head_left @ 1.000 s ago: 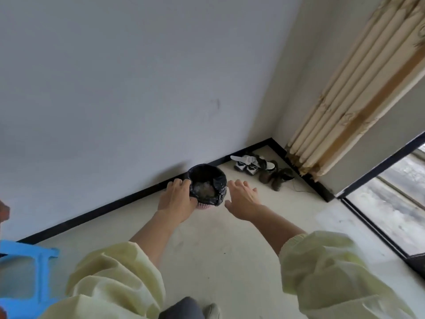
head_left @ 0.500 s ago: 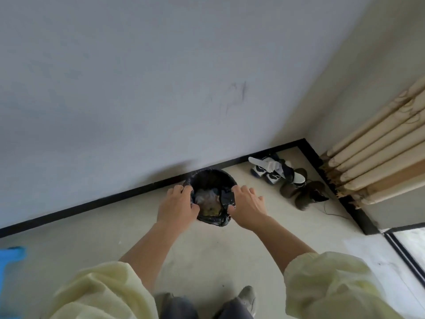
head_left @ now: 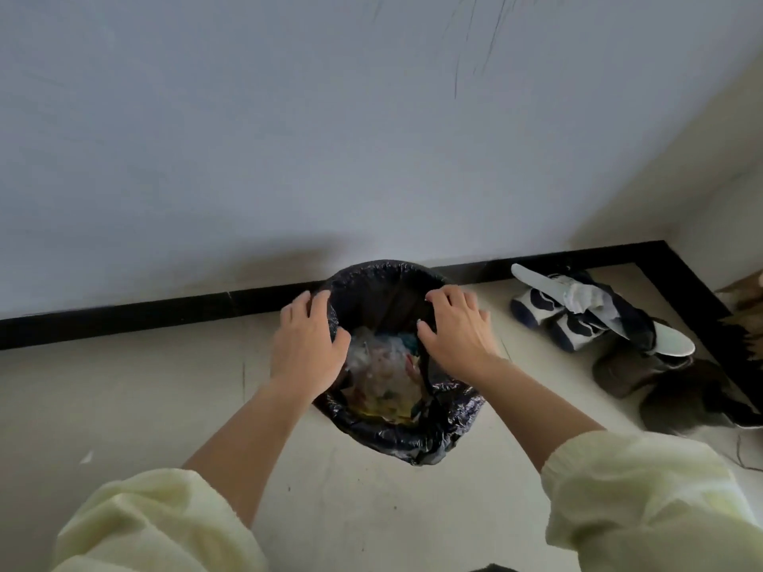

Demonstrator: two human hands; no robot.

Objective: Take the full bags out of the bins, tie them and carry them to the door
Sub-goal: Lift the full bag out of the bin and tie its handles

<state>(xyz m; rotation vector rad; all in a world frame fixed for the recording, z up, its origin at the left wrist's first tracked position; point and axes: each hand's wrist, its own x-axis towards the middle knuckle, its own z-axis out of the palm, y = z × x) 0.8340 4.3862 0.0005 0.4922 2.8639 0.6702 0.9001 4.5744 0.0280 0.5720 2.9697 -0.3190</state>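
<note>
Black bag [head_left: 413, 433] of rubbish [head_left: 384, 373] on the floor [head_left: 124, 406] by the wall [head_left: 289, 138].
Left hand [head_left: 307, 350] and right hand [head_left: 456, 334]: each grip clamped on its rim, thumb inside.

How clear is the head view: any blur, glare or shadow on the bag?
Head view: even light, no glare; left hand and right hand sharp; rubbish in the black bag slightly smeared; soft shadow on the wall behind; wide-angle bends the skirting.

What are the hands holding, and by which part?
Both grip the black bin bag by its rim: left hand on the left edge, right hand on the right, thumbs inside.
</note>
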